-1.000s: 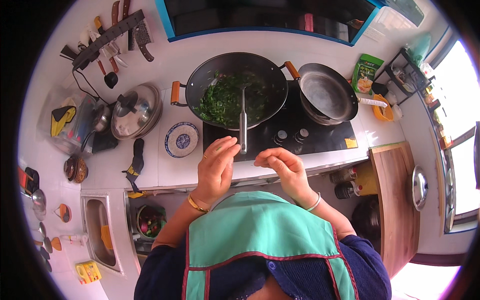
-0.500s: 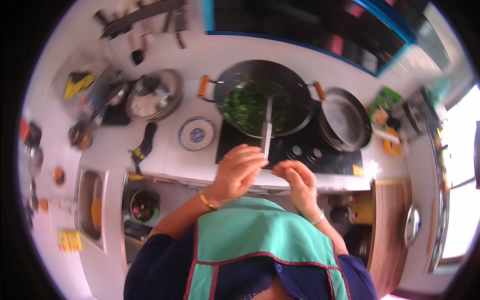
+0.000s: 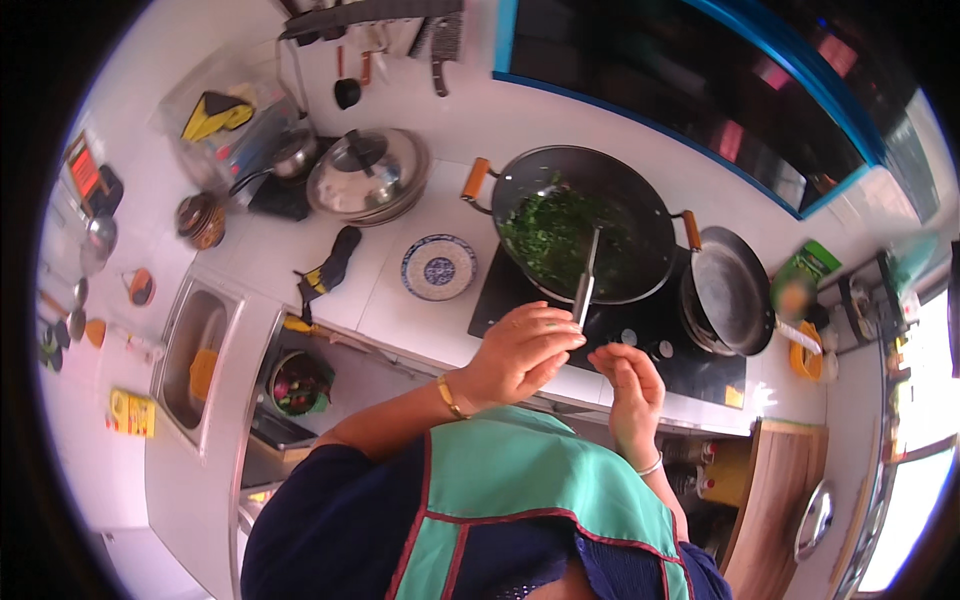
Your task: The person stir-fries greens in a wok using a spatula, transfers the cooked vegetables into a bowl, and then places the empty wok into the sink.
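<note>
Chopped leafy greens (image 3: 550, 230) lie in a dark wok (image 3: 640, 190) with two wooden side handles, set on a black stove (image 3: 715, 372). A metal-handled utensil (image 3: 586, 282) leans over the wok's near rim, its working end down among the greens. My left hand (image 3: 525, 348) is beside the handle's near end, fingers stretched out; it does not appear to grip it. To its right is my right hand (image 3: 632, 390), apart from the utensil, fingers bent with the thumb close against them. Whatever is between those fingertips, if anything, is hidden.
A frying pan (image 3: 733, 290) stands right of the wok. Left of it are a blue-patterned plate (image 3: 438, 267), a black and yellow cloth-like item (image 3: 330, 272) and a lidded metal pot (image 3: 372, 185). A sink (image 3: 190, 370) is farther left. An open drawer holds a bowl (image 3: 297, 383).
The head view has turned, so the kitchen appears tilted and shifted to the right. Both hands keep nearly the same pose near the utensil's handle, which still rests in the wok.
</note>
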The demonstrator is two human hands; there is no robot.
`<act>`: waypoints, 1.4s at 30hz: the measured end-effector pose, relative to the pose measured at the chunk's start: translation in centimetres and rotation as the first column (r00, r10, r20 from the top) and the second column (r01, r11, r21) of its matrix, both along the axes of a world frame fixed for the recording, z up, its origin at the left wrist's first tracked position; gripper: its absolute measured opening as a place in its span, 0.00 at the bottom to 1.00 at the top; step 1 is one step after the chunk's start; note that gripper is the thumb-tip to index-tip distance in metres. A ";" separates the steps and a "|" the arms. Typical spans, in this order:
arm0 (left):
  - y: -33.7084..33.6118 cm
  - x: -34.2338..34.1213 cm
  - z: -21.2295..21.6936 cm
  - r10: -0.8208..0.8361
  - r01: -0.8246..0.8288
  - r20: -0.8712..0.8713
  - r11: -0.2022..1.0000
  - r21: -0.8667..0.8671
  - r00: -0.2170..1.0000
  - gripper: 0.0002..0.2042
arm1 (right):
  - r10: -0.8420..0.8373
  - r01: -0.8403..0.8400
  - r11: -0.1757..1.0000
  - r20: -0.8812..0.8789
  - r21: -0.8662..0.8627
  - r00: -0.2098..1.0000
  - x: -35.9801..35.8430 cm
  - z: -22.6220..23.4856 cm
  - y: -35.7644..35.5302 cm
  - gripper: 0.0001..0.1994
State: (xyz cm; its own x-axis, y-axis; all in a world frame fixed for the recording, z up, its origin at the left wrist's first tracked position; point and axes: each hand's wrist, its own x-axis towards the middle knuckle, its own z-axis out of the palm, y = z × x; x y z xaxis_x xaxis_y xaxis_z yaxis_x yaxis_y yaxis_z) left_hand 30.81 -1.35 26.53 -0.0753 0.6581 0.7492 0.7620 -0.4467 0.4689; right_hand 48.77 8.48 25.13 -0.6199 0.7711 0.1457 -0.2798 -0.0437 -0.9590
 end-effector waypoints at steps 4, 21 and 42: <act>0.4 -0.2 0.4 0.004 -0.005 -0.017 1.000 -0.028 1.000 0.12 | -0.002 0.000 0.995 0.019 0.101 1.000 -0.2 1.3 0.0 0.16; 1.0 -0.7 -0.1 -0.048 0.047 -0.016 0.997 -0.053 0.999 0.20 | 0.005 -0.013 0.972 0.033 0.233 0.999 0.0 1.5 0.8 0.29; 0.4 -0.6 0.1 0.000 -0.001 -0.009 0.999 -0.053 1.000 0.16 | 0.009 -0.012 0.984 0.018 0.175 1.000 -0.3 1.6 0.3 0.23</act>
